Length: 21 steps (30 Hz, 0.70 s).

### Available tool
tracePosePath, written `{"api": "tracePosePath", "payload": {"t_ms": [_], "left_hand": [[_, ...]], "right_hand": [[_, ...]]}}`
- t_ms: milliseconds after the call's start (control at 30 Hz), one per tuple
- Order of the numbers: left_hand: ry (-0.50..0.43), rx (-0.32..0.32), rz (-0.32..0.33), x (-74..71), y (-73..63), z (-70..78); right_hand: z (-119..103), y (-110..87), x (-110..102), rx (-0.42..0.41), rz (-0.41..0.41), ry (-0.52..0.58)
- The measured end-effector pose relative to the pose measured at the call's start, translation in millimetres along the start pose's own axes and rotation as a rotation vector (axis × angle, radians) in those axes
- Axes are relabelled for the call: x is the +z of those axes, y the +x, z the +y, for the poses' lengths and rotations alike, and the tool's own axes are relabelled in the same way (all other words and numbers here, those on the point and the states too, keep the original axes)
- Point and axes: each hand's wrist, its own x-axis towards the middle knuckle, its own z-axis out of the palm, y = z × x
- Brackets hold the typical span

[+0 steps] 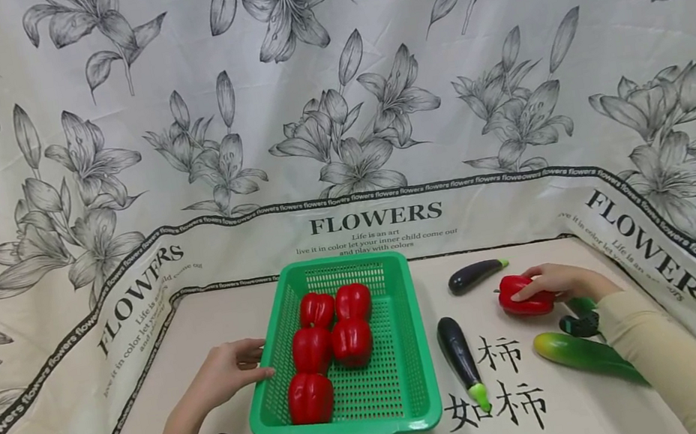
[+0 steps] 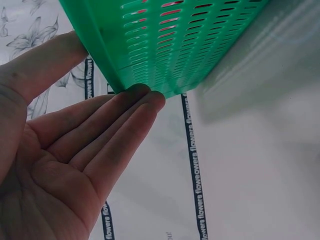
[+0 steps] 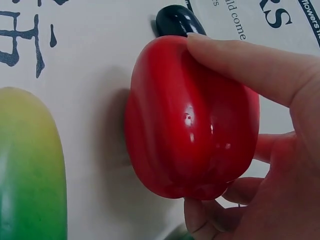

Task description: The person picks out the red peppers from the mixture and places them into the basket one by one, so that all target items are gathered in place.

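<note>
In the head view my right hand point(image 1: 552, 281) grips a red bell pepper point(image 1: 517, 304) on the right side of the table. The right wrist view shows the thumb along one side of this pepper point(image 3: 187, 120) and fingers beneath its end. My left hand point(image 1: 229, 372) holds the left rim of a green plastic basket point(image 1: 405, 360), thumb over the rim and fingers against the outer wall. Several red bell peppers point(image 1: 352, 341) lie inside the basket, mostly along its left half. In the left wrist view the fingertips touch the perforated basket wall point(image 2: 165, 45).
Two eggplants lie right of the basket, one near the back point(image 1: 475, 276), another closer point(image 1: 457, 351). A yellow-green cucumber-like vegetable point(image 1: 582, 354) lies partly under the right forearm, with another green thing point(image 1: 582, 305) mostly hidden. Floral cloth point(image 1: 377, 227) walls the table's back and sides.
</note>
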Motion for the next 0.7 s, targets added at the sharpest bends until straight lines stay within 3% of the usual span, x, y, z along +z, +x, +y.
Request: {"api": "tracePosePath", "payload": {"t_ms": [367, 700], "left_hand": [[0.019, 0.006, 0.009, -0.3, -0.3, 1.6], [0.027, 0.005, 0.021, 1.0, -0.5, 1.2]], "right_hand": [[3.2, -0.9, 2.5, 0.036, 0.022, 0.037], [-0.2, -9.2, 2.4, 0.056, 0.015, 0.214]]}}
